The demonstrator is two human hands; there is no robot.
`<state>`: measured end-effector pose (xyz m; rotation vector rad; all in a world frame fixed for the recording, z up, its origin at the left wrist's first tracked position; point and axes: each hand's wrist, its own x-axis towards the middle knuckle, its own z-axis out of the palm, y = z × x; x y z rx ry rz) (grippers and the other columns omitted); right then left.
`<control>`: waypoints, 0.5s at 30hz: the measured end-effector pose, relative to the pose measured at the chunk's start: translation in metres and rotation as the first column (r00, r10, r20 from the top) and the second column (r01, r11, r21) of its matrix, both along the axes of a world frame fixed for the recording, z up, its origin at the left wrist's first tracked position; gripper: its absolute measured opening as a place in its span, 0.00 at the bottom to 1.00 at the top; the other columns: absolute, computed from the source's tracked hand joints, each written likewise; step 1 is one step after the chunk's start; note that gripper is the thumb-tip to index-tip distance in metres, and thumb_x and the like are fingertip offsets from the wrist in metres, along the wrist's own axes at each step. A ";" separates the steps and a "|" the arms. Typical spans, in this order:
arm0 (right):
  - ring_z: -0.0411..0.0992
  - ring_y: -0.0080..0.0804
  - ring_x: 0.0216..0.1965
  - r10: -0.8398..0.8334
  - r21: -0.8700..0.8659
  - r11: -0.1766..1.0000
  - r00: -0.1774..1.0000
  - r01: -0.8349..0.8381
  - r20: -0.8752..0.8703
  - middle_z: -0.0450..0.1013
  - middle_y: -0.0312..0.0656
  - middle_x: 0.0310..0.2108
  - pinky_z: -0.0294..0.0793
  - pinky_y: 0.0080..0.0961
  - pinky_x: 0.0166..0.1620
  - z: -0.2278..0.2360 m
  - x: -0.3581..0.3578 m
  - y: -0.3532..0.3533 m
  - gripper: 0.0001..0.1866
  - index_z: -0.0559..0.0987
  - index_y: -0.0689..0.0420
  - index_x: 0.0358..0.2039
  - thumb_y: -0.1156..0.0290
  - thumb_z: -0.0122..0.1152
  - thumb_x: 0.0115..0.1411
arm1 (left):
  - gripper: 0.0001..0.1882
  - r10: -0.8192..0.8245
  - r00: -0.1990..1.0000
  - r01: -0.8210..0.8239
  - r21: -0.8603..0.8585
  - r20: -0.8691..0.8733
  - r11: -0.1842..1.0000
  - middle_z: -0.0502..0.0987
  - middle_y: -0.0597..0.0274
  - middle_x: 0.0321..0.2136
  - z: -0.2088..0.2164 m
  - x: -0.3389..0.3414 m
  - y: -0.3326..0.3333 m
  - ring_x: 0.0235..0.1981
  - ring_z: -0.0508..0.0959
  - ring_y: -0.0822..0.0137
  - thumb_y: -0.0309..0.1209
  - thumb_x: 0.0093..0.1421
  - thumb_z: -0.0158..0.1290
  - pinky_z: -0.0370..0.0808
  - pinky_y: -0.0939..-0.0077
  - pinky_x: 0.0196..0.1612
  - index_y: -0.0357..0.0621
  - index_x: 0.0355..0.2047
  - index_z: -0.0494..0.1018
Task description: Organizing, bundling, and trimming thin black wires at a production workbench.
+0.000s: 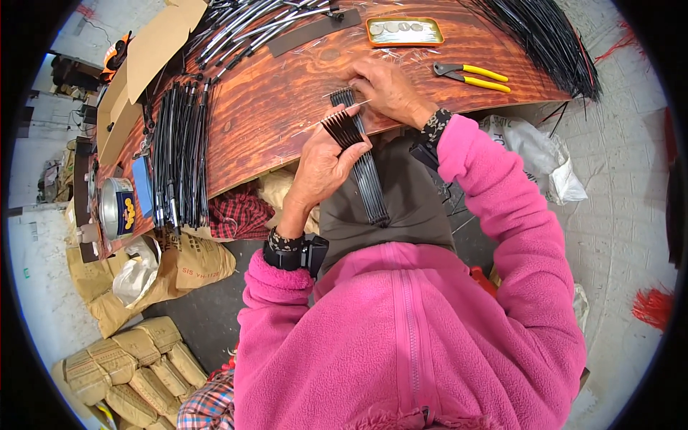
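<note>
My left hand point(324, 166) is closed around a bundle of thin black rods point(368, 188), its thumb pressed across them. They lie side by side in a flat row, and their lower ends gather over my lap. A fine, light-coloured wire point(308, 127) crosses the row near my left fingertips. My right hand point(390, 89) is bent over the bundle's upper end at the table edge, fingers curled together. Whatever those fingers pinch is too small or hidden to make out. Right of that hand lie end-cutting pliers point(473, 77) with yellow handles.
On the reddish wooden table point(247, 136) are an orange-rimmed tin point(405, 41) with round discs and fine pins, black rod bundles point(180, 154), silver-and-black rods point(251, 32) and a dark strand pile point(537, 46). A cardboard box point(154, 57) and round can point(118, 208) stand left.
</note>
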<state>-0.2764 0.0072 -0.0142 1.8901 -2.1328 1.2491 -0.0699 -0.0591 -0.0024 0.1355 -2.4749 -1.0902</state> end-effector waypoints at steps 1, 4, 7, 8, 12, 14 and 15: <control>0.72 0.49 0.42 0.005 -0.038 0.999 1.000 -0.006 -0.006 0.74 0.47 0.36 0.72 0.39 0.47 0.001 -0.001 0.001 0.09 0.77 0.59 0.38 0.74 0.56 0.56 | 0.09 -0.001 1.000 0.001 0.000 -0.003 1.000 0.72 0.51 0.56 0.001 -0.002 0.000 0.60 0.67 0.45 0.34 0.59 0.58 0.62 0.57 0.62 0.42 0.35 0.79; 0.73 0.48 0.41 0.022 -0.097 0.995 0.999 -0.026 -0.043 0.75 0.46 0.36 0.72 0.39 0.47 0.010 0.005 0.010 0.08 0.78 0.59 0.37 0.74 0.56 0.56 | 0.09 0.011 1.000 -0.011 0.007 -0.007 1.000 0.72 0.51 0.56 0.002 -0.001 -0.001 0.60 0.67 0.45 0.34 0.59 0.58 0.64 0.58 0.61 0.42 0.35 0.79; 0.74 0.43 0.41 0.028 -0.146 0.988 0.993 -0.046 -0.118 0.76 0.44 0.36 0.73 0.35 0.46 0.035 0.017 0.029 0.09 0.78 0.60 0.38 0.75 0.57 0.56 | 0.10 0.013 1.000 -0.013 -0.014 0.000 1.000 0.73 0.52 0.55 0.001 0.001 -0.002 0.58 0.69 0.47 0.34 0.60 0.58 0.66 0.59 0.59 0.42 0.38 0.79; 0.74 0.38 0.40 0.150 -0.027 0.989 0.982 -0.148 0.111 0.75 0.42 0.36 0.73 0.33 0.45 0.045 0.025 0.036 0.10 0.78 0.60 0.41 0.75 0.57 0.58 | 0.10 0.015 1.000 -0.015 -0.014 -0.005 1.000 0.73 0.52 0.55 0.002 0.002 -0.001 0.58 0.69 0.47 0.34 0.60 0.58 0.66 0.59 0.59 0.42 0.38 0.79; 0.73 0.25 0.40 0.294 0.078 0.908 0.760 -0.411 0.579 0.74 0.36 0.36 0.73 0.26 0.43 0.057 0.042 0.053 0.13 0.76 0.61 0.48 0.72 0.56 0.63 | 0.12 0.023 1.000 -0.024 0.125 0.015 0.992 0.74 0.51 0.52 0.006 0.003 0.002 0.56 0.70 0.48 0.34 0.60 0.58 0.68 0.60 0.56 0.42 0.41 0.78; 0.71 0.19 0.40 0.343 -0.013 0.905 0.712 -0.425 0.613 0.73 0.34 0.37 0.72 0.21 0.43 0.057 0.046 0.056 0.15 0.75 0.61 0.50 0.68 0.55 0.66 | 0.12 0.018 0.999 -0.023 0.117 0.045 0.993 0.75 0.51 0.50 0.004 0.001 0.002 0.54 0.71 0.48 0.33 0.60 0.57 0.69 0.60 0.54 0.43 0.42 0.78; 0.71 0.19 0.40 0.343 -0.015 0.907 0.716 -0.422 0.608 0.73 0.34 0.37 0.72 0.21 0.43 0.057 0.047 0.057 0.15 0.75 0.61 0.50 0.68 0.55 0.66 | 0.12 0.016 0.998 -0.022 0.112 0.060 0.993 0.75 0.51 0.49 0.003 0.000 0.002 0.53 0.72 0.48 0.33 0.60 0.57 0.70 0.60 0.54 0.43 0.42 0.78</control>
